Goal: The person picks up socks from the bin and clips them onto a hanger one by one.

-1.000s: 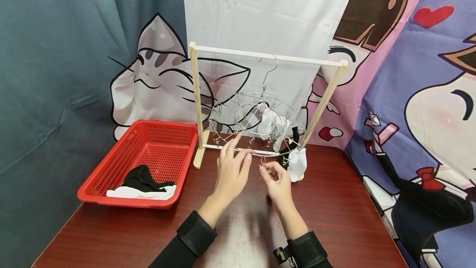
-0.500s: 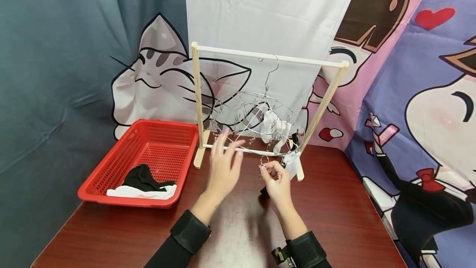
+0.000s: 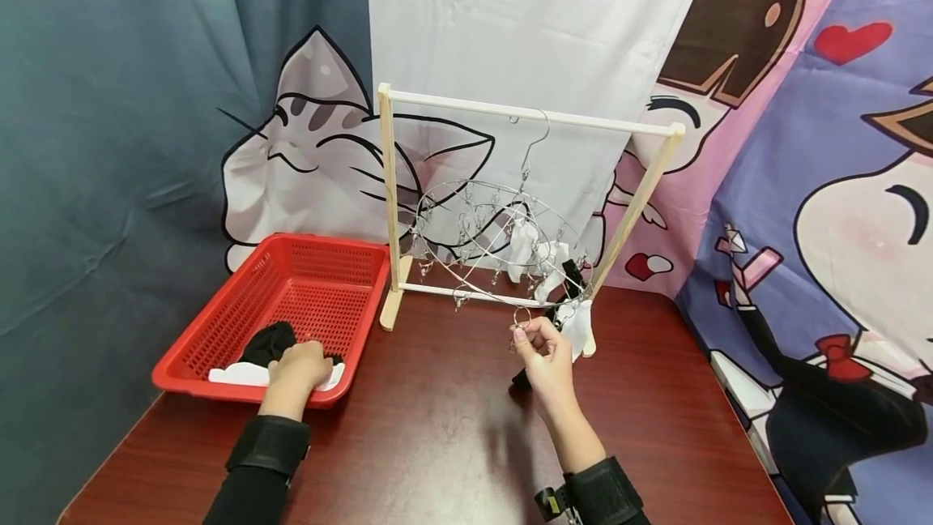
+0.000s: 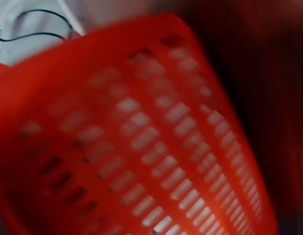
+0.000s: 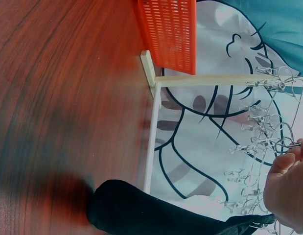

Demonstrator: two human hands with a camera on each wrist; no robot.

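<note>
My left hand (image 3: 300, 364) is down in the red basket (image 3: 171, 383), over a black cloth piece (image 3: 268, 343) and a white cloth piece (image 3: 239, 374); its fingertips are hidden from the head view. With thumb and index finger, my right hand (image 3: 548, 359) pinches a metal clip (image 3: 521, 317) on the near edge of the round wire clip hanger (image 3: 526, 174). White socks (image 3: 521, 248) hang from the hanger's right side. A black sock (image 5: 151, 208) hangs close by the right hand in the right wrist view. The left wrist view shows the basket's wall, blurred.
A wooden rack with a white top bar (image 3: 466, 106) carries the hanger and stands at the back of the brown table (image 3: 408, 428). Printed curtains (image 3: 131, 144) close off the back and right side. Several unused clips (image 3: 461, 298) dangle around the hanger's rings.
My left hand has left the hanger's near edge and moved left and down into the basket. My right hand keeps its pinch on the clip; the hanger and its socks have turned a little.
</note>
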